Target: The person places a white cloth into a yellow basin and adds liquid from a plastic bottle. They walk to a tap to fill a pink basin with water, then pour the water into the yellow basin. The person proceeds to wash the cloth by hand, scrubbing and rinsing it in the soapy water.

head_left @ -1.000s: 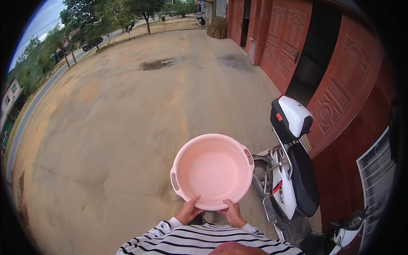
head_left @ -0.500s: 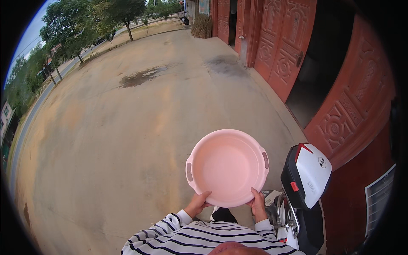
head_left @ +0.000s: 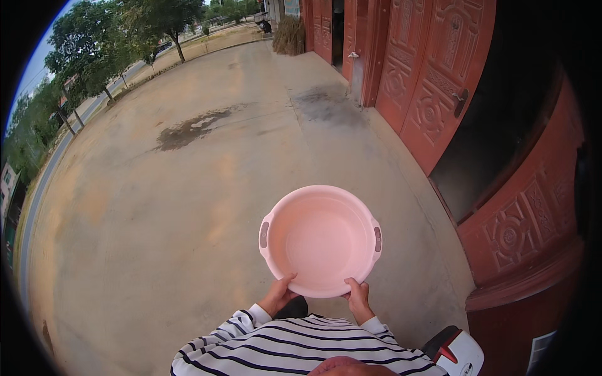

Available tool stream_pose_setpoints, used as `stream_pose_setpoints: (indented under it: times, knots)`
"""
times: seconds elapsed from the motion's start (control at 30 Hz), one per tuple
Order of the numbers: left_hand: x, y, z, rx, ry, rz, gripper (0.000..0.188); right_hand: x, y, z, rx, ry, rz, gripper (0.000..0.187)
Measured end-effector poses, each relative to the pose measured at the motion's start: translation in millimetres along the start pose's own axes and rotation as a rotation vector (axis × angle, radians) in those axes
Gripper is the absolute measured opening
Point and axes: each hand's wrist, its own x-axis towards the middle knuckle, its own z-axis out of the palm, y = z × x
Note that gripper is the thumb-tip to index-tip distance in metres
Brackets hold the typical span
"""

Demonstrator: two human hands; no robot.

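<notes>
The left hand (head_left: 278,296) and right hand (head_left: 359,300) grip a pink basin (head_left: 326,241) by its near rim. Carved red doors (head_left: 433,81) stand on the right; a dark wet patch (head_left: 188,130) marks the concrete ground (head_left: 157,238) ahead, trees (head_left: 91,47) beyond.

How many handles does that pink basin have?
2: the left handle on the left side of the pink basin, and the right handle opposite. The left hand and right hand cover bits of its near rim, but no other handle shows there.
</notes>
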Motion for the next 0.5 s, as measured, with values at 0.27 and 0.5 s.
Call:
stream_pose_setpoints:
  times: [0.27,0.5]
  knots:
    - [255,163,60,0.119,0.023,-0.046,0.044,265,-114,107,-0.024,-0.081,0.026,0.04]
    - [453,306,191,0.165,-0.087,-0.158,0.046,437,-285,149,0.005,-0.067,0.013,0.04]
